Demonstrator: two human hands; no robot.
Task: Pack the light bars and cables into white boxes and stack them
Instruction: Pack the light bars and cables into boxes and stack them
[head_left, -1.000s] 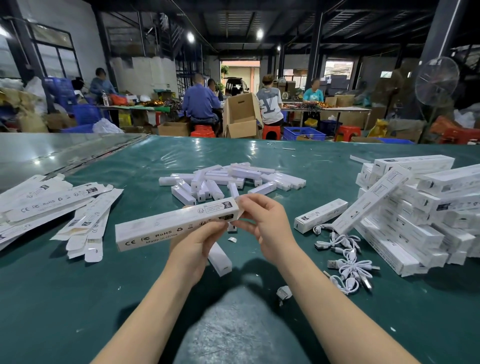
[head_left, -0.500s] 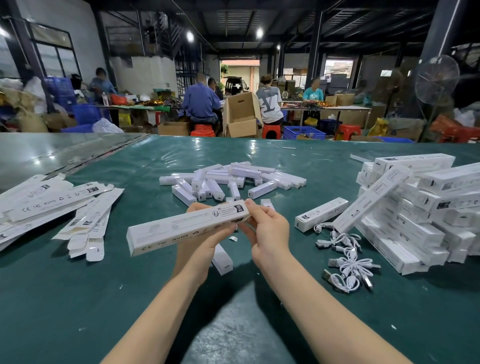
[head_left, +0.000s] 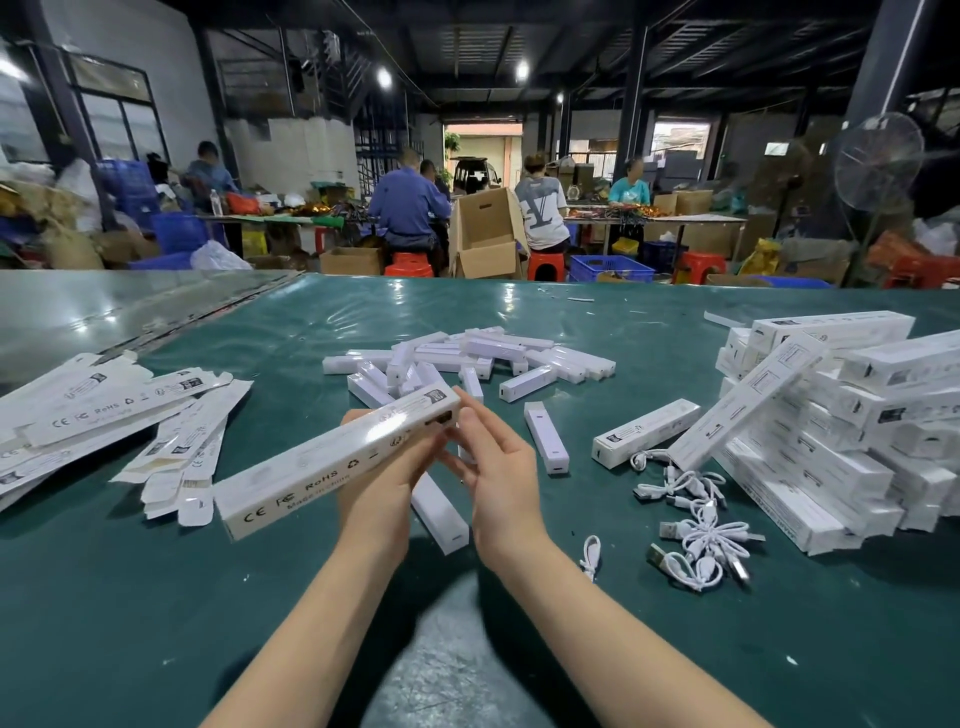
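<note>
Box work at green table (head_left: 156, 597). Left hand (head_left: 384, 478) grips white box (head_left: 332, 462) from beneath, fingers curled round it; box is tilted, far end higher. Right hand (head_left: 498, 467) is at that far end, fingers near straight, touching the end and clasping nothing. Loose light bars (head_left: 467, 358) are heaped beyond the box. Cables (head_left: 696, 525) lie tangled right of the box; packed boxes (head_left: 831, 415) are stacked further right. Flat cartons (head_left: 104, 410) lie left of the box.
</note>
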